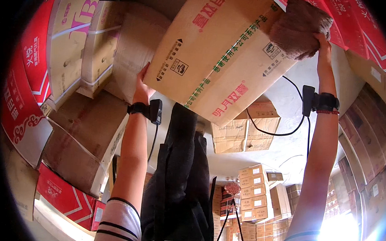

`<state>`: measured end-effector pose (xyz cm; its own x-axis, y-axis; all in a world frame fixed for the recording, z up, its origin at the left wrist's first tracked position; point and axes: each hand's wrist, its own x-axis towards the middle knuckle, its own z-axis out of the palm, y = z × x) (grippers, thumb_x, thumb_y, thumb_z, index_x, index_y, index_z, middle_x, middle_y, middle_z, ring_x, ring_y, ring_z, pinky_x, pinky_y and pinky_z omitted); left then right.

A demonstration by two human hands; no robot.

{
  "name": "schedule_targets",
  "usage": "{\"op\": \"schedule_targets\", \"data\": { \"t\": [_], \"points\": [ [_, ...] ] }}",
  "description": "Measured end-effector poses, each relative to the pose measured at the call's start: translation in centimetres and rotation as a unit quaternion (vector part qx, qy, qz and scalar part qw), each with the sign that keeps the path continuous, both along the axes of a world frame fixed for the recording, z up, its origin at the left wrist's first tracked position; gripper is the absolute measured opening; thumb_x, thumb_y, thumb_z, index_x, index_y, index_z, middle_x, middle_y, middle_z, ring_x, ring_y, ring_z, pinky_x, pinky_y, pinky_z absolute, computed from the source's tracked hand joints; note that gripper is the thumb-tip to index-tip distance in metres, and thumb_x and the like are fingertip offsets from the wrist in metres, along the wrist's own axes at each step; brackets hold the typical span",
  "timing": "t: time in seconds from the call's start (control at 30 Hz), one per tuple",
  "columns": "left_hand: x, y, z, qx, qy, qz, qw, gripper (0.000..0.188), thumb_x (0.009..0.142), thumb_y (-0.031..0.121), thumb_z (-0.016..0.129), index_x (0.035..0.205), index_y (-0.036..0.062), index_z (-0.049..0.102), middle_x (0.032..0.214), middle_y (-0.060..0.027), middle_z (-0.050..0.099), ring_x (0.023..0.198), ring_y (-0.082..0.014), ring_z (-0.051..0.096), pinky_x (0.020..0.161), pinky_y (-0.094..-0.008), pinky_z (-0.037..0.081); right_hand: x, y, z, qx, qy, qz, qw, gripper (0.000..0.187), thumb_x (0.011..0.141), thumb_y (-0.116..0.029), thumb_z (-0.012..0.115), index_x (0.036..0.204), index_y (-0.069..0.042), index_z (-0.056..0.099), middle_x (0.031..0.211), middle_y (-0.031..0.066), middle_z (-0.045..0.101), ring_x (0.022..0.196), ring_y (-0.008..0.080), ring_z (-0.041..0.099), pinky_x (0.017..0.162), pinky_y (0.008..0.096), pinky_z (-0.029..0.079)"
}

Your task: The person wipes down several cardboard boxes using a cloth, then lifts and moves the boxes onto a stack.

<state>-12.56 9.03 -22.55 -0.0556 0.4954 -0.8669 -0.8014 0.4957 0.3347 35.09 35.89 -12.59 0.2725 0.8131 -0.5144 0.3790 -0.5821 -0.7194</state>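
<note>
A large brown cardboard box (217, 52) with red and green print is held up high in front of me. My left hand (142, 86) presses flat against its left end, fingers spread on the cardboard. My right hand (322, 42) is raised at the box's right end and grips a brown fuzzy cloth (298, 27) against the box corner. Both wrists wear black bands, each with a small black device and a cable.
Stacked brown cartons (97, 47) and red cartons (24, 96) rise on the left. Red cartons (361, 24) sit at the upper right, and more brown cartons (258, 192) are piled on the floor below. Dark trouser legs (180, 176) show between my arms.
</note>
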Motion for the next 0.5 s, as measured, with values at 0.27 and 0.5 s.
{"op": "schedule_targets", "data": {
  "t": [0.27,0.5],
  "points": [
    [0.9,1.2,-0.3,0.039,0.072,-0.119,0.989,0.041,0.089,0.035,0.04,0.118,0.0071,0.05,0.11,-0.0046,0.058,0.101,-0.0172,0.054,0.085,-0.032,0.044,0.3,-2.3,-0.7,-0.11,0.281,-0.094,0.949,0.078,0.077,-0.065,0.041,0.134,-0.014,0.029,0.133,0.0089,0.038,0.123,0.029,0.036,0.095,0.0504,0.036],
    [0.9,0.8,0.7,-0.01,0.044,-0.037,0.998,0.042,0.088,0.037,0.045,0.118,0.009,0.05,0.112,-0.006,0.057,0.106,-0.019,0.052,0.087,-0.0324,0.044,-1.9,-1.4,-1.8,-0.01,0.108,-0.172,0.979,0.071,0.073,-0.062,0.04,0.127,-0.017,0.04,0.123,0.0063,0.049,0.11,0.0212,0.049,0.08,0.0418,0.046]
  ]
}}
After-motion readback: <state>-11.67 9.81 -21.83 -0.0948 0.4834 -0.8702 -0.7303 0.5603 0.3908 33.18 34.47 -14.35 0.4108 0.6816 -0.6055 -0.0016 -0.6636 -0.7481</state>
